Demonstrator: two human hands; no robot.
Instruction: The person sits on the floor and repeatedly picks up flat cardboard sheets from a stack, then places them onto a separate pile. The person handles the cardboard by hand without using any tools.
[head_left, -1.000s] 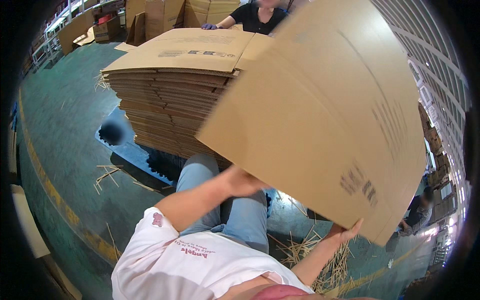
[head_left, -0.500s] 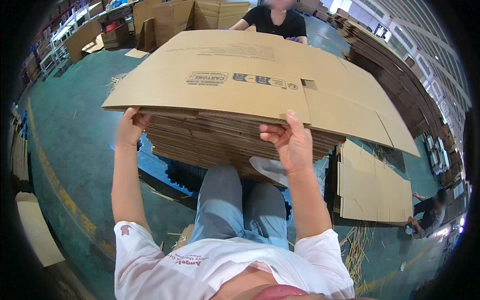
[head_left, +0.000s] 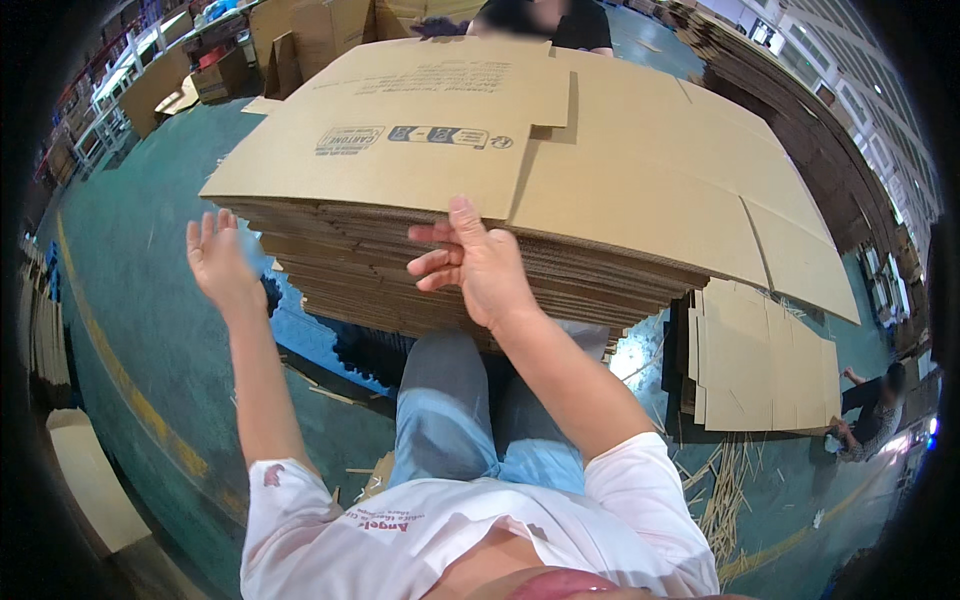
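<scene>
In front of me is a thick stack of flat cardboard sheets (head_left: 400, 270), lying above my knees. A printed cardboard panel (head_left: 420, 100) lies on top, its right edge overlapping a plain sheet (head_left: 650, 170). My left hand (head_left: 222, 262) is just off the stack's near left corner, fingers spread and nothing in it. At the near edge, my right hand (head_left: 480, 265) is raised with the thumb up by the printed panel's rim and the fingers apart. Whether that thumb touches the cardboard I cannot tell.
Across the stack is a person (head_left: 580, 25) in a dark top. A blue pallet (head_left: 310, 325) shows under the stack. Another cardboard pile (head_left: 765, 360) stands at right, with cardboard strips (head_left: 725, 500) on the floor. A crouching person (head_left: 870, 415) is farther right. Tall stacks (head_left: 800, 130) rise behind.
The printed panel has shifted left across the sheet below. My left hand has let go of the edge and moved outward; my right hand has moved left. The person opposite leans closer.
</scene>
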